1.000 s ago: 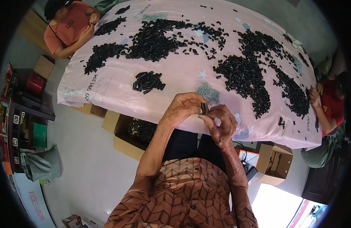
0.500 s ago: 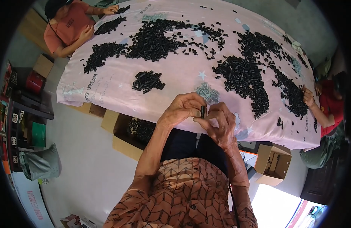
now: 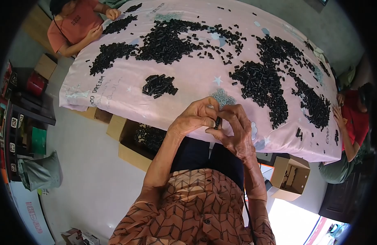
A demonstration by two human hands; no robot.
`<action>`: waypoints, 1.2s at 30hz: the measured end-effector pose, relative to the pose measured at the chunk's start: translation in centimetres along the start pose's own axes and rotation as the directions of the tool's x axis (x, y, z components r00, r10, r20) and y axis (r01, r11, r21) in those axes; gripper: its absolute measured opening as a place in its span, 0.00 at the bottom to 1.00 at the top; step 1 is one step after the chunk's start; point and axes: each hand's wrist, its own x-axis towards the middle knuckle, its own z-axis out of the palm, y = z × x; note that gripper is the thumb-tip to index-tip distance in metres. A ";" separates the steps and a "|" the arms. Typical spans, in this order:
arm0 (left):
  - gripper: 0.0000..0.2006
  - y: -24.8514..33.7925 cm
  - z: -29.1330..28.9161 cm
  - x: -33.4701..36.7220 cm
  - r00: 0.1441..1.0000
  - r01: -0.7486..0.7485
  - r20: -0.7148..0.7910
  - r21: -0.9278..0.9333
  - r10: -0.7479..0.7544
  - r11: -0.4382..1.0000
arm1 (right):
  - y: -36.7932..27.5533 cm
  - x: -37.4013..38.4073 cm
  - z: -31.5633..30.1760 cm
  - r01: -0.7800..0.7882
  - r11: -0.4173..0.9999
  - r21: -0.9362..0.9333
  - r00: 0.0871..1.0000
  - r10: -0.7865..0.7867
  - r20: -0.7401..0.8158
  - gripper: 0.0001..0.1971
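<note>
Cardboard box (image 3: 131,149) under table holds black parts (image 3: 149,136).

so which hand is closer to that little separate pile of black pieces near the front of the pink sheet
Left. The left hand sits just right of and below the small black pile; the right hand is farther right, beyond the left, both meeting at a small black piece.

Ahead of you a pink star-printed sheet (image 3: 188,83) covers the bench, strewn with heaps of small black cylinders (image 3: 260,79) and one separate little heap (image 3: 159,85). A person in an orange shirt (image 3: 74,24) sits at the far left corner, another in red (image 3: 354,122) at the right edge. Below the bench you see an open cardboard box of black pieces (image 3: 141,141) and another cardboard box (image 3: 290,176)
</note>
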 end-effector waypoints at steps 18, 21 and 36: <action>0.21 -0.1 0.0 0.0 0.999 0.016 0.034 -0.010 -0.015 1.000 | 0.3 -0.6 0.1 0.045 0.997 0.057 0.999 -0.044 -0.013 0.22; 0.21 -0.2 -0.5 -0.1 0.999 0.035 0.024 0.051 -0.036 0.998 | 0.1 -0.6 0.1 0.042 0.998 0.056 0.999 -0.041 -0.022 0.20; 0.20 0.1 0.0 0.2 0.997 0.074 0.015 0.086 -0.076 0.994 | 0.6 -1.4 0.7 0.044 0.994 0.096 0.998 -0.039 -0.052 0.17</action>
